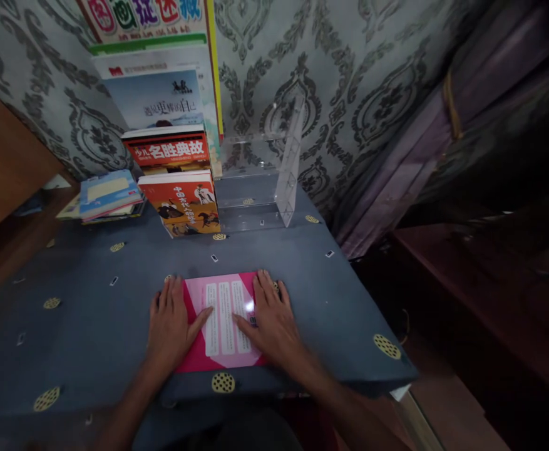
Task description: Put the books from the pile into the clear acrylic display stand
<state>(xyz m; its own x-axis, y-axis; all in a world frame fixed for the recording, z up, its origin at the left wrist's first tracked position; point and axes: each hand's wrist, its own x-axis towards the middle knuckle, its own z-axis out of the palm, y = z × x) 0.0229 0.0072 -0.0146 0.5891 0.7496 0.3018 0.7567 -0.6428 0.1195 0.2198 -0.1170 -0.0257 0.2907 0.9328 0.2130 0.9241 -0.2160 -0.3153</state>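
At lower centre, my left hand [171,322] and right hand [274,319] spread wide along opposite edges of the pink book [225,341], thumbs on its cover, probably to steady it.

A tied purple curtain [410,156] hangs beside patterned wallpaper [340,81].

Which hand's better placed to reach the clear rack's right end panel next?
Right hand, probably: it rests on the right side of the pink book, nearer that end panel. The left hand is on the book's left side.
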